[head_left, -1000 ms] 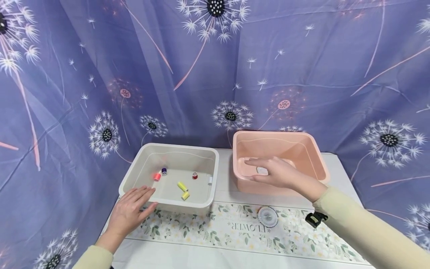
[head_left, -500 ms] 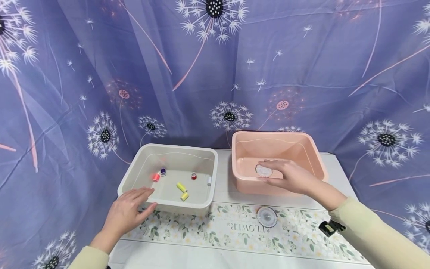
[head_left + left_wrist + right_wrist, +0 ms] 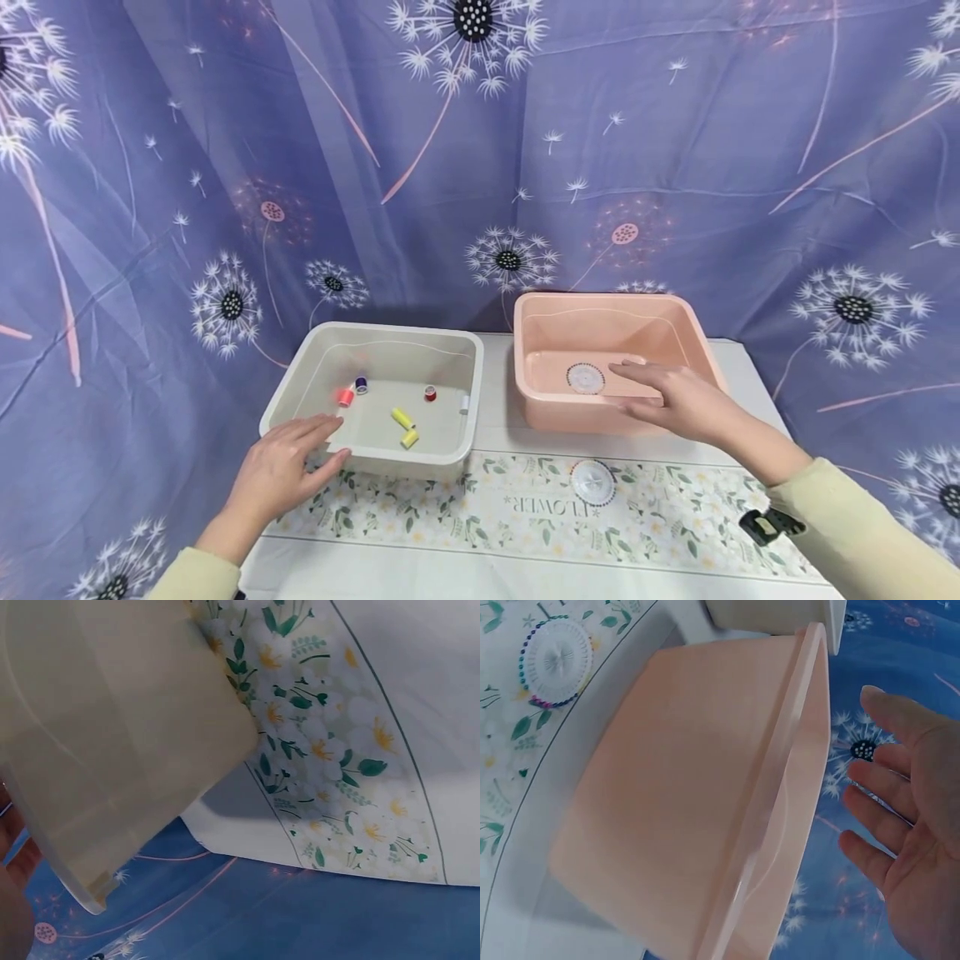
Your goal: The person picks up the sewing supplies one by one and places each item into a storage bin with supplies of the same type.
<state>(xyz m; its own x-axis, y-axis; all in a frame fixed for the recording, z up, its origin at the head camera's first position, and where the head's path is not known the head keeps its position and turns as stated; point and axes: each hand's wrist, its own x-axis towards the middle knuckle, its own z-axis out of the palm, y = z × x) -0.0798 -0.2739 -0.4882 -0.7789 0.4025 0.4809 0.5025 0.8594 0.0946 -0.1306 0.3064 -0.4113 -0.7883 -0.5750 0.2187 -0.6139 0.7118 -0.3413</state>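
My right hand (image 3: 678, 402) hovers over the front right of the pink bin (image 3: 558, 404), fingers spread and holding nothing. Inside that bin, left of the fingertips, a pin wheel (image 3: 586, 378) with beaded edge lies flat. A second pin wheel (image 3: 593, 482) rests on the floral cloth in front of the bin. At the near left corner of the grey bin (image 3: 442, 457) is my left hand (image 3: 281, 467), relaxed, with its fingertips over the rim. Thread spools lie in the grey bin: red-pink (image 3: 346, 397), dark blue (image 3: 362, 385), red (image 3: 430, 393), yellow (image 3: 402, 417) and white (image 3: 464, 404).
A white table with a floral runner (image 3: 517, 508) carries both bins, the grey one left and the pink one right. A blue dandelion-print curtain (image 3: 420, 250) hangs behind and at the sides. A gap separates the two bins.
My right hand has drawn back to the right, uncovering the pin wheel on the pink bin's floor. The left hand has stayed nearly still.
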